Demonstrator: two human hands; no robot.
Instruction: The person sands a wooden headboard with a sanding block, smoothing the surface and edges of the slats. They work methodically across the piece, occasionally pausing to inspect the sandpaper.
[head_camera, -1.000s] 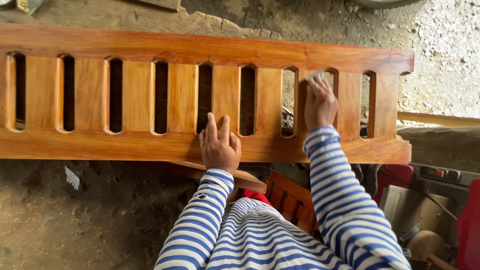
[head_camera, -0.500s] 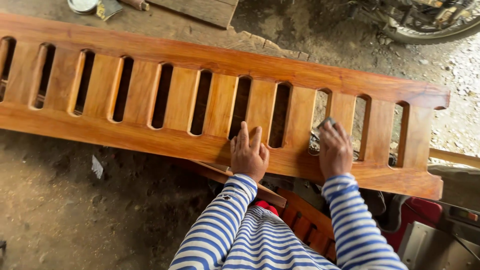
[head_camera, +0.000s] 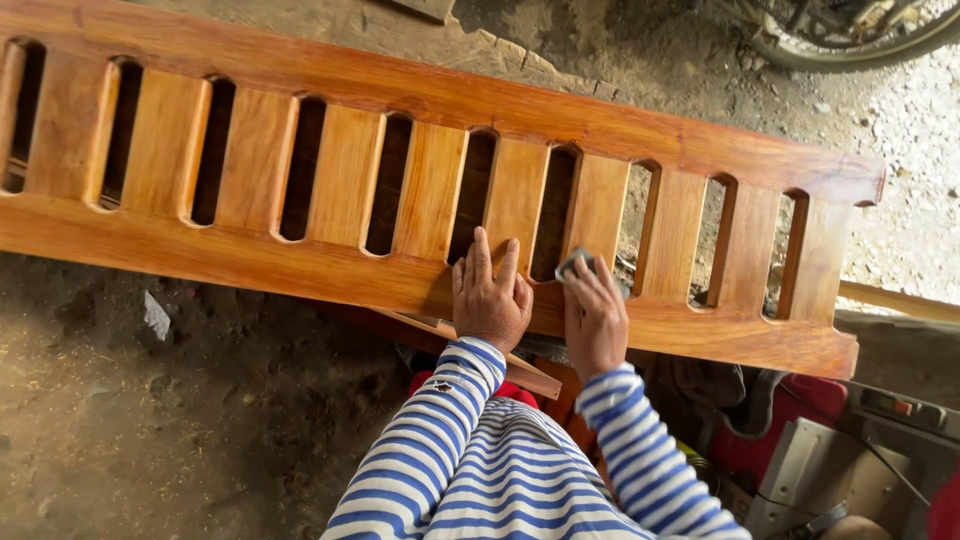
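A long orange-brown wooden panel (head_camera: 300, 90) with several upright slats and dark slots lies across the view. My left hand (head_camera: 490, 295) rests flat on its lower rail, fingers pointing up onto a slat. Just to its right, my right hand (head_camera: 595, 315) presses a small grey piece of sandpaper (head_camera: 573, 262) against the foot of a slat beside a slot. Both sleeves are blue and white striped.
Dirt floor (head_camera: 150, 420) lies below the panel on the left, gravel (head_camera: 900, 110) at the upper right. A wheel (head_camera: 850, 30) shows at the top right. A red and grey machine (head_camera: 850, 450) sits at the lower right. More wooden pieces (head_camera: 470, 345) lie under the panel.
My right hand with the sandpaper has moved left along the panel and down to the lower rail, ending close beside my left hand. The view has shifted slightly.
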